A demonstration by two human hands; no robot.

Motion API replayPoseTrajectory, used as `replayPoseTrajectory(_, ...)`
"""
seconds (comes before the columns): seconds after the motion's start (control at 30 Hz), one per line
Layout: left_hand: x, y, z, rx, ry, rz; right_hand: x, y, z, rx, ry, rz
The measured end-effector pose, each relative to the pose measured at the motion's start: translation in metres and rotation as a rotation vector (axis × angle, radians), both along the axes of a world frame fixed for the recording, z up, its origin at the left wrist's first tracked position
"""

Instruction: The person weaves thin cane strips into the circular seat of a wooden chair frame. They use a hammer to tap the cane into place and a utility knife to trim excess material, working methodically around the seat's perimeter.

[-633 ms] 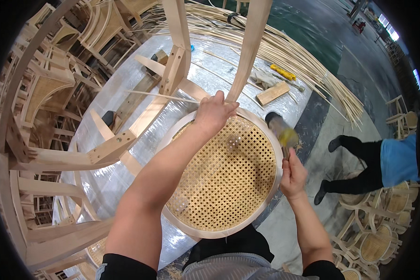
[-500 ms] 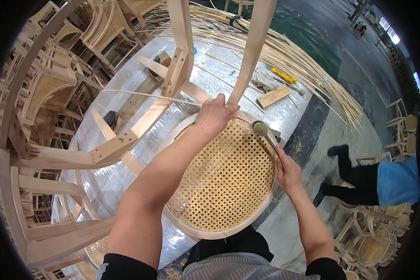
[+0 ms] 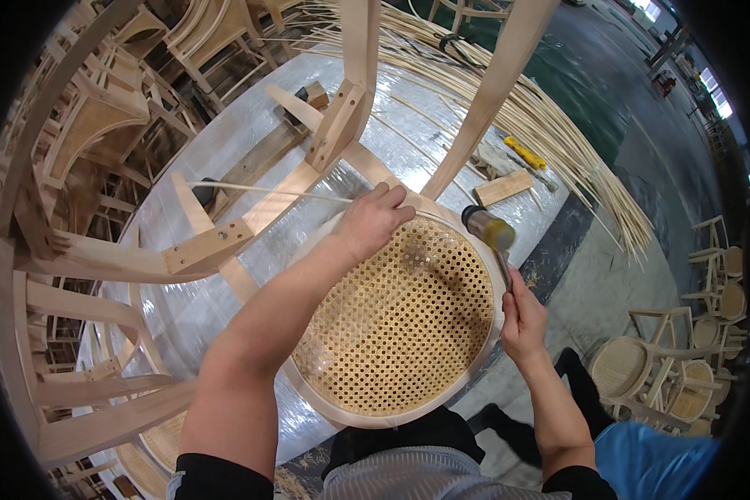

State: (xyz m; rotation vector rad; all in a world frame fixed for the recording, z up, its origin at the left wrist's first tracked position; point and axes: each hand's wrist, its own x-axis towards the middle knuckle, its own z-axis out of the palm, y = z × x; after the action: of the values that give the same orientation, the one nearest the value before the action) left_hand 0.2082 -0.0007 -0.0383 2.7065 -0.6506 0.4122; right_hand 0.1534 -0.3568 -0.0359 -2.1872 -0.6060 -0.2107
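A round chair seat of woven cane (image 3: 392, 333), set in a pale wooden ring (image 3: 367, 418), lies in front of me. At its far edge my left hand (image 3: 375, 223) has its fingers closed on a thin cane strip (image 3: 267, 191), which trails off to the left. My right hand (image 3: 523, 319) grips the handle of a mallet (image 3: 489, 227) with a cylindrical, partly yellowish head. The mallet head is just off the ring's far right side. Wooden chair legs (image 3: 483, 100) rise beyond the seat.
A plastic-covered table (image 3: 175, 292) supports the work. Cane lengths (image 3: 592, 158), a yellow-handled tool (image 3: 525, 152) and a wood block (image 3: 502, 188) lie at the far right. Stacked chair frames (image 3: 100, 125) crowd the left. A person in blue (image 3: 654, 454) is close on my right.
The mallet head has swung up off the ring's far right edge. My left hand stays at the far rim. The view has shifted slightly, and the person in blue has come nearer.
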Motion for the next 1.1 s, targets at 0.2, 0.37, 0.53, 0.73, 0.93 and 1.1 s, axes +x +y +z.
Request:
replayPoseTrajectory(0.2, 0.005, 0.002, -0.004, 0.014, -0.071, -0.01, 0.025, -0.005, 0.001, -0.296, 0.04, 0.041)
replayPoseTrajectory(0.37, -0.004, 0.009, -0.004, 0.058, -0.073, 0.019, 0.022, 0.014, 0.018, 0.03, -0.138, 0.084)
replayPoseTrajectory(0.53, 0.003, 0.01, 0.002, 0.117, -0.04, -0.044, 0.027, -0.015, -0.015, -0.262, -0.012, 0.109)
replayPoseTrajectory(0.73, 0.009, 0.006, 0.019, 0.301, -0.014, -0.141, 0.028, -0.014, -0.013, -0.232, 0.114, 0.066)
replayPoseTrajectory(0.93, 0.006, 0.013, 0.015, 0.314, 0.005, -0.138, 0.019, -0.014, -0.003, -0.111, -0.014, 0.11)
replayPoseTrajectory(1.1, 0.009, 0.014, 0.017, 0.294, 0.035, -0.155, 0.027, -0.018, 0.003, -0.476, 0.294, 0.047)
